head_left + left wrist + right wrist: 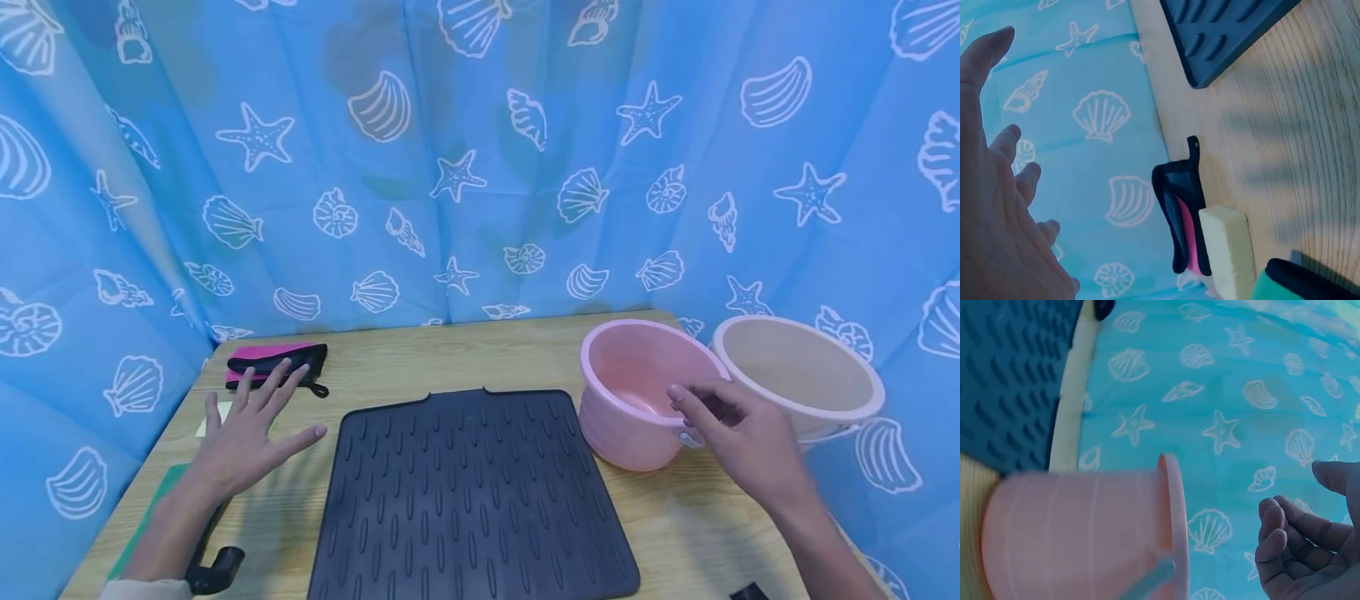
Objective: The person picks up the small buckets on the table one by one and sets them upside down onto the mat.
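Observation:
My left hand (251, 442), fingers spread and holding nothing, is over the left side of the table. Beyond its fingertips in the head view lies a folded pink piece with black trim and a small hanging loop (1194, 150). A pale yellow block (1227, 247) sits beside that piece, partly hidden by the hand in the head view. My right hand (753, 437) hovers by the near right rim of a pink bucket (626, 442), its fingers loosely curled with nothing in them. In the right wrist view this hand is apart from the bucket's rim (1177, 519).
A dark ridged mat (465, 500) lies mid-table. Behind the right hand stands a cream bucket (798, 367). A green item with black edging (1272, 284) and a black curved piece (219, 571) are at the near left. Blue shell-patterned curtains (480, 208) surround the table.

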A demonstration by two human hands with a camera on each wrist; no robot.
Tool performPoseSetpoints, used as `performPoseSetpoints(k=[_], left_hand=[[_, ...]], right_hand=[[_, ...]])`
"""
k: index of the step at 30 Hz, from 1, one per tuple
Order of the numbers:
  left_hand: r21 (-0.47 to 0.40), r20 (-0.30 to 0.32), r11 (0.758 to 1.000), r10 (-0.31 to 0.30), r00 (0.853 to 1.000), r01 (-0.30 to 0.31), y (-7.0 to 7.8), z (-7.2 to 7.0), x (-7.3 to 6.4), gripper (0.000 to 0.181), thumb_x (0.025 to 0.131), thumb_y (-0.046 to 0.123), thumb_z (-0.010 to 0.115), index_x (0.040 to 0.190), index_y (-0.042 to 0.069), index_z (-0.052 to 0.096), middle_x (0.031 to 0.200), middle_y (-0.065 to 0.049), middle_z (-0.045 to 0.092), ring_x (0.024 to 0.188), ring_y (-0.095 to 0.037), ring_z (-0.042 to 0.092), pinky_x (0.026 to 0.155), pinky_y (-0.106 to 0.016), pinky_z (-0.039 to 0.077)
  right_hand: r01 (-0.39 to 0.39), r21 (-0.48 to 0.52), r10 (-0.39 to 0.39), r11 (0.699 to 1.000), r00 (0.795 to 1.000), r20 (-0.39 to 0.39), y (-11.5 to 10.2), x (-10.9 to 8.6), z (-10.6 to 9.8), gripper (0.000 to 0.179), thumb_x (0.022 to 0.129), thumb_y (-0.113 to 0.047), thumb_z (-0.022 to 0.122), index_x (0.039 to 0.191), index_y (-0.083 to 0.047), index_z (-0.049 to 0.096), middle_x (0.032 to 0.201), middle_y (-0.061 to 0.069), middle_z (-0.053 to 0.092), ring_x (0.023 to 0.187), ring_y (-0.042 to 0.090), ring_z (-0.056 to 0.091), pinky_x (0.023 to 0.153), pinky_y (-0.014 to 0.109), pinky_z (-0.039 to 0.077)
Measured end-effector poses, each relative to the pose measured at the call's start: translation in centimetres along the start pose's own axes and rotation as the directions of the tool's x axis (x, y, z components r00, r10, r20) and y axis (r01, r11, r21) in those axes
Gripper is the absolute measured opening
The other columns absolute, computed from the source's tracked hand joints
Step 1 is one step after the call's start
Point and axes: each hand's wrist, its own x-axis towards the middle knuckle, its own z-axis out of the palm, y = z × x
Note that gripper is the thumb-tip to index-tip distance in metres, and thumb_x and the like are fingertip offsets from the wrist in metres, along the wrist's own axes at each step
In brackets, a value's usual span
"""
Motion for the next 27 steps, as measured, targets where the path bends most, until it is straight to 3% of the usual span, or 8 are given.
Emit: performPoseSetpoints(k=[7, 11, 16, 20, 25, 27], left_hand=[[0.018, 0.004, 1.0, -0.004, 1.0, 0.004, 0.3, 0.4, 0.1, 0.093, 0.091, 0.067, 0.056, 0.162, 0.034, 0.007, 0.168, -0.006, 0.005, 0.148, -0.048, -0.007, 0.101, -0.075, -0.02], [0.013, 0.001, 1.0, 0.003, 1.0, -0.003, 0.4, 0.4, 0.1, 0.092, 0.091, 0.066, 0.057, 0.162, 0.034, 0.007, 0.168, -0.007, 0.006, 0.148, -0.048, -0.008, 0.101, -0.076, -0.019], [0.003, -0.001, 1.0, 0.009, 1.0, -0.009, 0.7, 0.5, -0.1, 0.092, 0.091, 0.065, 0.057, 0.162, 0.034, 0.008, 0.168, -0.007, 0.007, 0.149, -0.045, -0.009, 0.101, -0.074, -0.021], [-0.003, -0.002, 1.0, 0.016, 1.0, -0.016, 1.0, 0.8, -0.1, 0.091, 0.092, 0.065, 0.057, 0.162, 0.034, 0.009, 0.168, -0.005, 0.007, 0.15, -0.042, -0.009, 0.102, -0.072, -0.022], [-0.009, -0.014, 1.0, 0.023, 1.0, -0.023, 1.6, 0.9, -0.1, 0.091, 0.091, 0.065, 0.057, 0.162, 0.034, 0.009, 0.168, -0.004, 0.007, 0.15, -0.041, -0.008, 0.103, -0.072, -0.021], [-0.019, -0.012, 1.0, 0.019, 1.0, -0.02, 1.8, 0.9, -0.1, 0.091, 0.091, 0.064, 0.058, 0.162, 0.034, 0.008, 0.168, -0.005, 0.007, 0.15, -0.04, -0.008, 0.103, -0.073, -0.02]], right_hand=[[-0.126, 0.153, 0.12, 0.98, 0.992, 0.048, 0.0, -1.8, 1.3, 0.032, 0.101, -0.028, 0.062, 0.099, 0.001, 0.076, 0.079, 0.009, 0.072, 0.068, 0.015, 0.063, 0.059, 0.023, 0.053], [-0.218, 0.315, 0.201, 0.924, 0.976, 0.086, 0.7, -2.6, 2.1, 0.037, 0.102, -0.025, 0.06, 0.1, 0.01, 0.073, 0.081, 0.01, 0.073, 0.068, 0.015, 0.065, 0.058, 0.026, 0.055], [-0.32, 0.518, 0.29, 0.793, 0.947, 0.141, 1.8, -3.2, 3.6, 0.043, 0.103, -0.026, 0.058, 0.102, 0.015, 0.07, 0.085, 0.01, 0.073, 0.071, 0.015, 0.068, 0.061, 0.026, 0.056], [-0.39, 0.638, 0.354, 0.664, 0.915, 0.191, 2.6, -3.6, 4.8, 0.047, 0.102, -0.031, 0.058, 0.105, 0.014, 0.07, 0.088, 0.01, 0.074, 0.076, 0.014, 0.069, 0.065, 0.025, 0.057], [-0.391, 0.789, 0.368, 0.474, 0.902, 0.226, 3.3, -3.8, 6.0, 0.043, 0.102, -0.031, 0.058, 0.108, 0.009, 0.072, 0.094, 0.011, 0.074, 0.084, 0.016, 0.072, 0.073, 0.025, 0.058], [-0.38, 0.824, 0.37, 0.42, 0.901, 0.227, 3.4, -3.7, 6.4, 0.041, 0.103, -0.031, 0.057, 0.108, 0.007, 0.072, 0.097, 0.012, 0.074, 0.086, 0.017, 0.072, 0.075, 0.026, 0.058]])
